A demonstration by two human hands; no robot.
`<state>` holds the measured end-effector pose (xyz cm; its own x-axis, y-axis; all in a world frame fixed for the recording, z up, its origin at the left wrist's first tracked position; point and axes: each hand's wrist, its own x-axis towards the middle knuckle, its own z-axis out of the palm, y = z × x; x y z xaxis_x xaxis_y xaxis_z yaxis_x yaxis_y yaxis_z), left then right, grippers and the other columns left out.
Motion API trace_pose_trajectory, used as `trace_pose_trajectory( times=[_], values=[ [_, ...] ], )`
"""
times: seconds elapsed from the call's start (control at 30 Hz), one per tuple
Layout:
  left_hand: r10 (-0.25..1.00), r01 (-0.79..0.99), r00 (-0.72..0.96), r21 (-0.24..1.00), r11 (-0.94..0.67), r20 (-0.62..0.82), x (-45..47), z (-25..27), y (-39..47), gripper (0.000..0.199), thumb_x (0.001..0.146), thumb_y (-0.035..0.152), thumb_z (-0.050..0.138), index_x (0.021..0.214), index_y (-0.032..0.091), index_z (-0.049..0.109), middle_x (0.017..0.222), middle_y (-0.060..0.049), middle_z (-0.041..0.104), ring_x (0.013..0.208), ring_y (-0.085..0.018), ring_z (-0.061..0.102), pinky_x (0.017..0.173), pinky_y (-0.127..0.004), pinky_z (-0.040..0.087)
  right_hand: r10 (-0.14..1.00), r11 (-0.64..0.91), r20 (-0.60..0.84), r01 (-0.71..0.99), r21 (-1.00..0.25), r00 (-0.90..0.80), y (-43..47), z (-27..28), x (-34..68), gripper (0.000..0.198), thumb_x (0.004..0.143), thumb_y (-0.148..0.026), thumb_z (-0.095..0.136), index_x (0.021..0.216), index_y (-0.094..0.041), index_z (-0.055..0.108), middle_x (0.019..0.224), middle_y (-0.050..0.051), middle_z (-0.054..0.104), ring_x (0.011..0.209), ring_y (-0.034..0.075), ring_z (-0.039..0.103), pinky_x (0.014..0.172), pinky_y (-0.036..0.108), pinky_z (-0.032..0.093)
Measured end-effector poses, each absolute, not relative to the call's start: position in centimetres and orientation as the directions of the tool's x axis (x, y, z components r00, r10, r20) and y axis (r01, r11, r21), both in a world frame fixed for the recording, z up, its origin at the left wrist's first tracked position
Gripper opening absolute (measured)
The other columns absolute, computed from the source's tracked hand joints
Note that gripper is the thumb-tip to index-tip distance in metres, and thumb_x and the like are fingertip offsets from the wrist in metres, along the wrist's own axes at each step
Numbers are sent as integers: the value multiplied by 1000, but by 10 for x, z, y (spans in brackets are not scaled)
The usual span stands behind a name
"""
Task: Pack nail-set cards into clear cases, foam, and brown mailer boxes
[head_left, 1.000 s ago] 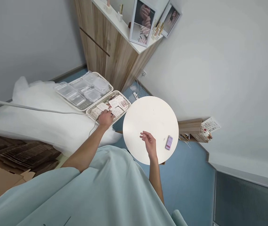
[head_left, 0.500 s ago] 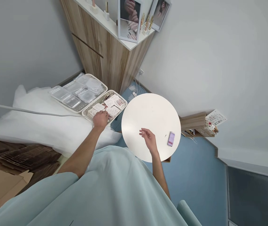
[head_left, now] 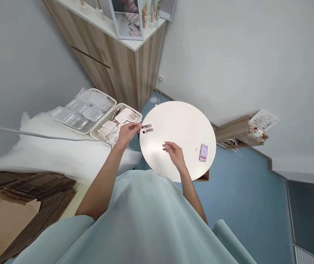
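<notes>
The left hand pinches a small card with two rows of dark pieces between thumb and fingers, over the round table's left edge, mid-frame. The right hand hangs above the table, fingers loosely bent, apparently gripping nothing. This card is out of the basket, seemingly not yet laid down; many other cards remain there, left of centre. Neither hand touches the clear cases.

Left hand pinching, right hand apart, fingers loosely curled
</notes>
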<state>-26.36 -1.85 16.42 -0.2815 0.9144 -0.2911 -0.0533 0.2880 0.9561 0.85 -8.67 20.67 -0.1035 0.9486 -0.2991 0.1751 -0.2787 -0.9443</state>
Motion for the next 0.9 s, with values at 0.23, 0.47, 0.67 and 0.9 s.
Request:
trace_pose_trajectory(
  times=[0.23, 0.47, 0.67, 0.9],
  values=[
    [958, -119, 46, 951, 287, -283, -194, 205, -52, 41, 77, 59, 93, 88, 22, 82, 87, -7, 76, 75, -19, 64, 74, -34, 51, 955, -298, -297, 39, -954, 19, -105, 216, 30, 49, 92, -71, 78, 103, -23, 76, 102, 8, 85, 94, 24, 82, 95, 42, 66],
    [931, -130, 142, 925, 356, -338, -157, 216, -63, 39, 76, 56, 96, 84, 22, 79, 75, -4, 67, 73, -19, 61, 76, -36, 51, 949, -305, -304, 2, -952, 83, -125, 218, 50, 47, 93, -71, 76, 96, -24, 71, 88, 5, 81, 91, 23, 80, 91, 40, 64],
    [888, -290, 297, 854, 433, -350, -139, 210, -68, 49, 77, 63, 97, 100, 22, 83, 100, -9, 78, 94, -23, 73, 86, -38, 59, 919, -386, -392, -117, -915, 33, -136, 212, 64, 51, 89, -74, 79, 93, -24, 71, 88, 3, 78, 87, 22, 81, 89, 37, 64],
    [827, -402, 472, 761, 510, -305, -119, 204, -77, 71, 81, 71, 93, 131, 21, 82, 133, -20, 81, 125, -36, 76, 104, -50, 62, 892, -452, -450, -165, -877, -50, -141, 209, 68, 54, 87, -76, 80, 89, -23, 70, 87, 2, 74, 86, 20, 80, 86, 33, 63]
  ],
)
